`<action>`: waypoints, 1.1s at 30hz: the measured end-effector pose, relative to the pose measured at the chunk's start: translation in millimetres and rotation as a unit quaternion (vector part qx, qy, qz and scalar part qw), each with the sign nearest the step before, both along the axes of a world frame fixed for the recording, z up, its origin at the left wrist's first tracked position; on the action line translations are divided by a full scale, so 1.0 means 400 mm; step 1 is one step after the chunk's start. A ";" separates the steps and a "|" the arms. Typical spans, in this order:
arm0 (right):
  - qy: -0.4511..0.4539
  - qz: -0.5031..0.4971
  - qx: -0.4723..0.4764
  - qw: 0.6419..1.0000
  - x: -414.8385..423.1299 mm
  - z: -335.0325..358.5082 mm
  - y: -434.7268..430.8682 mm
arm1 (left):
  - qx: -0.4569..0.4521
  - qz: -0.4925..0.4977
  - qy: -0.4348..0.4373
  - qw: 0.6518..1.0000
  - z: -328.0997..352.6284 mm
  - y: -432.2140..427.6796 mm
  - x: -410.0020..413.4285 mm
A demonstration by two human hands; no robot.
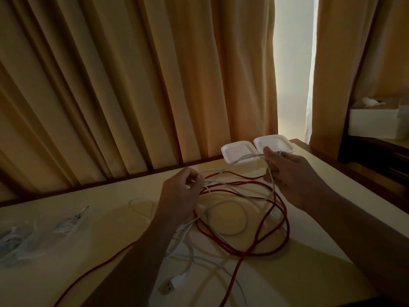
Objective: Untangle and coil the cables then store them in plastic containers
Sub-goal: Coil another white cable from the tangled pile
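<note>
A tangle of cables lies on the pale table (110,220): a long red cable (261,229) looped in wide rings, and white cables (230,209) threaded through it. My left hand (180,196) pinches a white cable strand above the pile's left side. Held higher, my right hand (292,173) is closed on a bunch of white cable in front of the containers. Two white plastic containers (238,151) (276,140) stand side by side at the table's far edge. A white plug (171,284) lies near the front.
Clear plastic bags (28,235) holding white cables lie at the table's left. Tan curtains (132,85) hang behind the table. A dark side cabinet with a white box (374,122) stands at the right.
</note>
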State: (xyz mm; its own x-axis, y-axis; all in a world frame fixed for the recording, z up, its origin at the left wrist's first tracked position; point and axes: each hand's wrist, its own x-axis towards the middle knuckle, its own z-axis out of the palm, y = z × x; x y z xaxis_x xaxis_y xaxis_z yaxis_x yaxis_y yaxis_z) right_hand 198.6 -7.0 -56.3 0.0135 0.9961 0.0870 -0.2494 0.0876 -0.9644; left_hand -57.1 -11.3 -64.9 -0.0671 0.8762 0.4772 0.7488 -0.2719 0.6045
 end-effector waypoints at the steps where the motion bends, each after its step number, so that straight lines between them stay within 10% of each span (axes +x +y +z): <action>1: 0.016 0.001 -0.010 1.000 -0.002 0.004 -0.003 | 0.016 0.025 0.035 0.999 -0.003 0.002 0.000; 8: 0.044 -0.009 -0.029 0.999 -0.023 0.008 -0.006 | -0.075 0.055 -0.033 0.995 0.006 0.018 0.008; 16: 0.052 -0.030 -0.033 0.998 -0.028 0.011 -0.010 | -0.205 -0.062 -0.440 0.872 0.054 -0.024 0.030; 27: 0.048 -0.017 -0.030 0.998 -0.026 -0.005 -0.006 | -0.141 -0.173 -0.616 0.756 0.050 -0.015 0.012; 33: -0.019 -0.026 -0.007 0.999 -0.031 -0.012 -0.008 | -0.162 -0.187 -0.610 0.753 0.032 -0.022 0.033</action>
